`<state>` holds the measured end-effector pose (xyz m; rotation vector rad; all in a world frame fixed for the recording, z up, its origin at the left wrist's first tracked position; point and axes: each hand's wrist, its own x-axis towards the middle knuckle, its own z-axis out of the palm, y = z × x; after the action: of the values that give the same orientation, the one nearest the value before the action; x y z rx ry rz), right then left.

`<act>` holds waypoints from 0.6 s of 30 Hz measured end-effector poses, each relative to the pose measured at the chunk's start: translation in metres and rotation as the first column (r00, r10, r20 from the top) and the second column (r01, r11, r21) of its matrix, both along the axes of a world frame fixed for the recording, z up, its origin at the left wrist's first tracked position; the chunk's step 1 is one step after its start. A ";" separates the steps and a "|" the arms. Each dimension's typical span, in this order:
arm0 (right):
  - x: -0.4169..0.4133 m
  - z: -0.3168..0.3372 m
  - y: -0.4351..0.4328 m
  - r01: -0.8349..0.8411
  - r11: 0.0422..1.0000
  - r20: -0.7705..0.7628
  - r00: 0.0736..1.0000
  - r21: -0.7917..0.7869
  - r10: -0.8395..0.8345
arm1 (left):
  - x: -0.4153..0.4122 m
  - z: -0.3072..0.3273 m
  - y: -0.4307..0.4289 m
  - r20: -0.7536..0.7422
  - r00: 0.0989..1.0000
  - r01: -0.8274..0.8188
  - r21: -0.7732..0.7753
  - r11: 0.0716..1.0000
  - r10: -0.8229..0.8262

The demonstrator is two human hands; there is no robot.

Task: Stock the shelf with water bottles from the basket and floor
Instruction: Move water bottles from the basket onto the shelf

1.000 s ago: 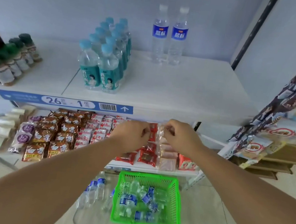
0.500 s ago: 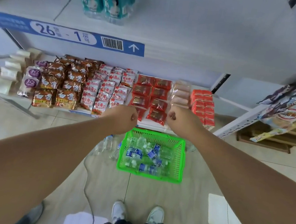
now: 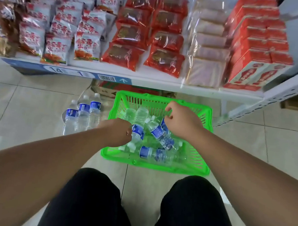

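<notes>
Green plastic is framing the job: the basket is sitting on the floor just ahead of my knees, below the shelf of snack packets. I am crouching over it and reaching both hands down into it. Water bottles are lying jumbled inside and crossing one another, which I judge is why I am coming in from above.

My left hand is sitting at the basket's left wall with its fingers curled, right against a blue-labelled bottle that is leaning neck-up. Whether those fingers are actually closing round it I cannot tell, since the knuckles are hiding the contact.

My right hand is hanging over the far side of the pile, fingers loosely curled and apparently holding nothing, with a slanted bottle lying just beneath it. Another bottle is lying flat near the front rim.

Three more bottles are standing upright on the floor, just left of the basket and beside my left wrist — I am judging those as later work.
</notes>
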<state>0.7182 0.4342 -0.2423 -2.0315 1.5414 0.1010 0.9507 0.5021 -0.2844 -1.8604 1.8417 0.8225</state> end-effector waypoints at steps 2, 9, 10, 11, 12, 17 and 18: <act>0.008 -0.041 0.001 0.000 1.000 0.017 1.000 0.005 0.000 | 0.003 -0.049 0.002 -0.021 0.998 -0.061 0.044 0.997 0.062; 0.029 -0.128 0.007 0.042 0.999 0.025 0.999 0.033 -0.043 | -0.009 -0.162 0.006 -0.062 0.967 -0.235 0.144 0.961 0.246; 0.029 -0.136 0.011 0.049 0.998 0.034 0.998 0.040 -0.050 | -0.010 -0.172 0.008 -0.065 0.960 -0.260 0.156 0.953 0.272; 0.029 -0.144 0.015 0.052 0.997 0.041 0.998 0.054 -0.054 | -0.012 -0.181 0.011 -0.072 0.949 -0.292 0.166 0.942 0.307; 0.029 -0.151 0.018 0.052 0.996 0.042 0.998 0.072 -0.055 | -0.013 -0.189 0.012 -0.083 0.931 -0.338 0.180 0.924 0.356; 0.021 -0.172 0.025 0.087 0.978 0.113 0.988 0.189 -0.110 | -0.023 -0.205 0.009 -0.119 0.765 -0.609 0.189 0.770 0.634; 0.020 -0.174 0.026 0.086 0.977 0.118 0.987 0.194 -0.110 | -0.025 -0.206 0.007 -0.121 0.757 -0.622 0.170 0.765 0.642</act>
<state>0.7384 0.4599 -0.4163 -1.7771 1.4898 0.0732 0.9257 0.5095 -0.4903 -2.4296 1.1758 1.3203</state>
